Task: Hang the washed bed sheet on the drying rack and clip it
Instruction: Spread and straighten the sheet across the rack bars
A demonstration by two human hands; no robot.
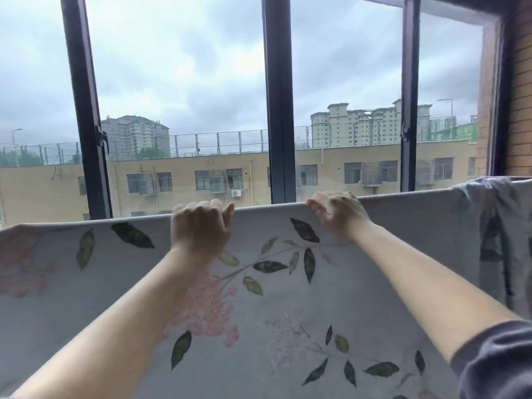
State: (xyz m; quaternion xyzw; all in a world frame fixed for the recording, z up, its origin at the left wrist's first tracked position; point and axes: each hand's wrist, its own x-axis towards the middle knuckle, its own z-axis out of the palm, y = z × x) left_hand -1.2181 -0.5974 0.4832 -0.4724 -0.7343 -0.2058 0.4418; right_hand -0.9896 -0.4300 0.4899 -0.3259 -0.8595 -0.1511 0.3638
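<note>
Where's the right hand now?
Head view, right of centre: right hand grips the bed sheet at its top edge, just right of the middle window post.

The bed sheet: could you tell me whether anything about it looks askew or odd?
At the far right the bed sheet is bunched into twisted hanging folds instead of lying flat. Where the left hand and right hand hold its top edge, it runs smooth.

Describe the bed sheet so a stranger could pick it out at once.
Find the dark-framed window. Below it the bed sheet stretches across the view, left hand and right hand gripping its top edge. Unlike the bunched blue-grey cloth at its right end, it is flat, with pink blossoms and dark leaves.
</note>
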